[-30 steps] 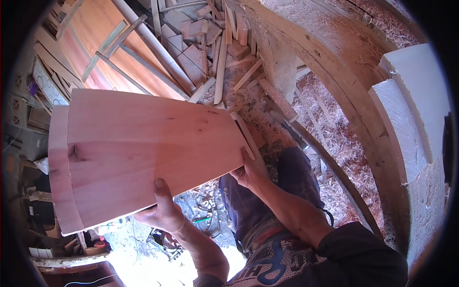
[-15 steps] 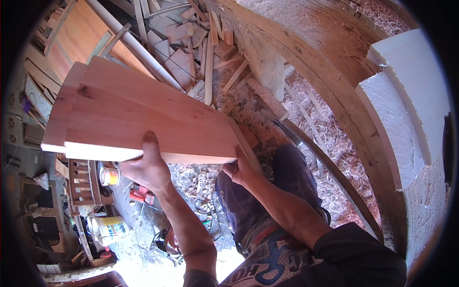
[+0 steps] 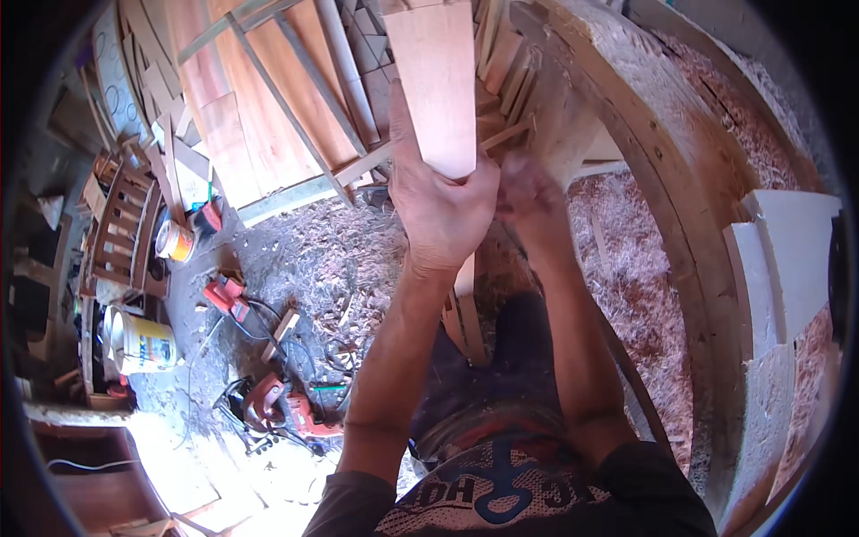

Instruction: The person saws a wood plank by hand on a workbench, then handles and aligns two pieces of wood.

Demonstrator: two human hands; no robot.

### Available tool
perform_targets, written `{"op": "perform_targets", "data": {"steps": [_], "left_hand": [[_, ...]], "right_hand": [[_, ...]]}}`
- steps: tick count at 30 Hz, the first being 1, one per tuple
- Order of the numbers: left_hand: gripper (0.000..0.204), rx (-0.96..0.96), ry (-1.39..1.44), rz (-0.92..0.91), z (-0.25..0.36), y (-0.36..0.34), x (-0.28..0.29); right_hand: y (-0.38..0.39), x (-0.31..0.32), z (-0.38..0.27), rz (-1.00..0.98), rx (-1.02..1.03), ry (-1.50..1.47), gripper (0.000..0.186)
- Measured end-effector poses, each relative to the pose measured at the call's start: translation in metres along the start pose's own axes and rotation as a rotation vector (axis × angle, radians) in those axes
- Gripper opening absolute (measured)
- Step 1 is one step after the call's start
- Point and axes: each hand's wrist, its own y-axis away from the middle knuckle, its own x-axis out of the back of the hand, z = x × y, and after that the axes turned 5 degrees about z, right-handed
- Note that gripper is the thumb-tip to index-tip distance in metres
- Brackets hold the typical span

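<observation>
A pale wooden board (image 3: 437,94) points away from me at the top middle, its near end low between my hands. My left hand (image 3: 443,210) is closed round that near end, with the thumb laid along the left edge. Just right of the board's end is my right hand (image 3: 535,201), its fingers smeared by motion. Whether it touches the board cannot be made out. Below my hands, a narrow strip of pale wood (image 3: 465,277) shows in front of my legs.
Large wooden panels (image 3: 268,107) lean at the upper left. A heavy curved timber (image 3: 658,170) runs down the right, beside a white block (image 3: 792,259). Red power tools (image 3: 300,412) with cables lie on the shaving-strewn floor. Buckets (image 3: 143,342) stand at the left.
The board has swung from lying across the left to pointing away, narrower in view. My left hand went up and right; my right hand left its near corner and rose. The view shifted too.
</observation>
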Motion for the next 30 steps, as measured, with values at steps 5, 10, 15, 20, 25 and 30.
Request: {"op": "perform_targets", "data": {"steps": [5,10,15,20,25,30], "left_hand": [[0.091,0.021,-0.018,-0.004,-0.012,0.004,0.017],[0.09,0.114,-0.02,-0.035,-0.001,0.002,0.028],[0.088,0.044,-0.033,-0.031,-0.012,0.022,0.032],[0.087,-0.048,-0.054,-0.103,-0.016,0.021,0.034],[0.08,-0.021,-0.098,0.001,-0.013,0.018,0.031],[0.073,-0.08,0.004,-0.019,-0.032,0.042,0.04]], "right_hand": [[-0.007,-0.059,-0.163,-0.136,0.942,0.235,0.032],[-0.019,-0.121,-0.189,-0.331,1.214,0.302,0.045],[-0.034,-0.117,-0.154,-0.254,1.316,0.151,0.038],[-0.038,-0.122,-0.146,-0.222,1.34,0.107,0.031],[-0.039,-0.129,-0.146,-0.195,1.364,0.069,0.025],[-0.033,-0.137,-0.149,-0.17,1.369,0.035,0.023]]}}
